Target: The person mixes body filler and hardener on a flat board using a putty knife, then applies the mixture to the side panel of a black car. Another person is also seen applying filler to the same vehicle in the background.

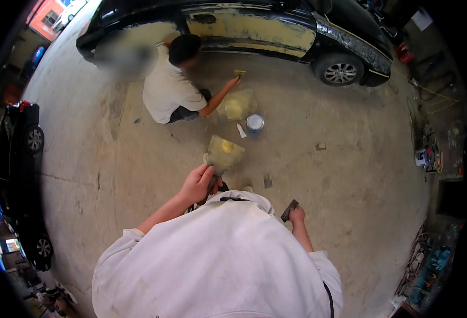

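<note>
My left hand [197,183] is closed round the lower edge of a putty board [218,163], a stained, flat piece with a dab of yellow putty [226,146] on its far part. At my right side, low beside my body, my right hand [297,215] grips a dark, flat rectangular tool [288,210]; its exact kind does not show. Ahead of me a dark car [297,24] stands sideways, its doors coated with yellow filler [249,32]. Neither hand touches the car.
A co-worker [172,85] crouches by the car, holding out a yellow-edged spreader [240,72]. Between us on the floor are a putty-smeared sheet [237,106], a can [254,123] and a white tube [241,131]. Another black car [19,180] stands left; clutter [429,159] lines the right.
</note>
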Demonstrator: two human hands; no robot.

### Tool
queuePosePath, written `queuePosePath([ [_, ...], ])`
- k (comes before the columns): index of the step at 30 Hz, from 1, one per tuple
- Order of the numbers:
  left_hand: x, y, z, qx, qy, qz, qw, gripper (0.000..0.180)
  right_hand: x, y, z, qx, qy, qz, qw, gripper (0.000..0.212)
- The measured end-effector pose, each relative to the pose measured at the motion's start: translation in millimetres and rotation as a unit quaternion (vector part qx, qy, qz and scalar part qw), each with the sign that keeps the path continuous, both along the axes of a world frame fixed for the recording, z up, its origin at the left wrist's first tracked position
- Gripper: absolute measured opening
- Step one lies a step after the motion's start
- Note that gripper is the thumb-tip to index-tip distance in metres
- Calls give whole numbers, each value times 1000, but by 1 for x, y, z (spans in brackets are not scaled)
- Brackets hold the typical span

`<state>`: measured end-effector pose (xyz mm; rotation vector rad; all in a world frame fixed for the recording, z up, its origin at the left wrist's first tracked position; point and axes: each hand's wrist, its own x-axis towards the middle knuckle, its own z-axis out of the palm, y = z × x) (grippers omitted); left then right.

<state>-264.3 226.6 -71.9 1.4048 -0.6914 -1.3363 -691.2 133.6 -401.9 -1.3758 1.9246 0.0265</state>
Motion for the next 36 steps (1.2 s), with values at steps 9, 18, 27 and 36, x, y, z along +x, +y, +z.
queuePosePath([
  [9, 6, -6, 4, -5, 1, -6, 1000, 26, -16, 11, -25, 33, -14, -66, 997, 35],
  [18, 20, -2, 5, 3, -7, 7, 1000, 27, 10, 7, -1, 26, 0, -52, 998, 36],
  [27, 21, 1, 3, -6, -3, 15, 1000, 27, 23, -20, -7, -4, -14, -1, 1000, 40],
  [36, 22, 5, -1, 0, -1, 23, 1000, 27, 19, -10, -5, 6, 15, 12, 1000, 41],
])
